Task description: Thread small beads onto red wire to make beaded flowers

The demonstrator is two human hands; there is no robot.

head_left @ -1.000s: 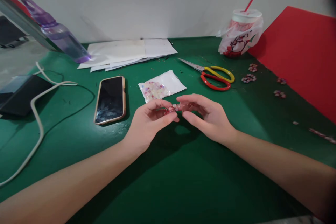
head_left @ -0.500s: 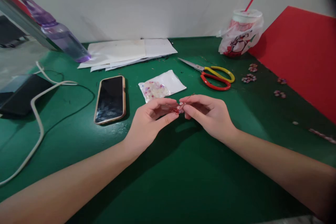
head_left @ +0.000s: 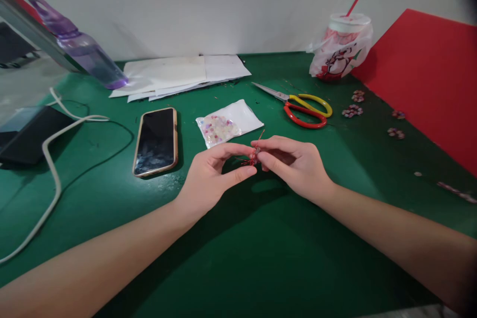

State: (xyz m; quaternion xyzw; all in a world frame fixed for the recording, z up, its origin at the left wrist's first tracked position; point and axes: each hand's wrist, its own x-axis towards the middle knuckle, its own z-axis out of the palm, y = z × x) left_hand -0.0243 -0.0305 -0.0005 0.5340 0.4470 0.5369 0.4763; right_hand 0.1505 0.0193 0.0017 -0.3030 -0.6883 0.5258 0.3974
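Observation:
Between the fingertips of both hands is a small cluster of beads [head_left: 255, 155] with thin red thread, one strand sticking up. My right hand [head_left: 298, 161] pinches the cluster between thumb and forefinger. My left hand [head_left: 208, 174] curves around its other side; the forefinger touches the beads, while the thumb lies just below, slightly apart. Loose red thread ends [head_left: 246, 162] show in the gap of the left hand. Just beyond the hands lies a clear-fronted packet [head_left: 223, 126] of pink, white and lilac beads. Scissors [head_left: 305, 109] with red and yellow handles rest behind the right hand.
A phone [head_left: 155, 141] lies left of the packet, near a white cable [head_left: 52, 159] and a dark box [head_left: 33, 136]. Behind are paper sheets [head_left: 167, 72], a purple bottle [head_left: 87, 54] and a bagged cup [head_left: 343, 49]. Several beaded pieces [head_left: 352, 111] lie right, beside a red panel [head_left: 425, 69].
The beaded cluster has turned in the fingers, and a red thread end now points upward. My left thumb has moved down, away from the forefinger.

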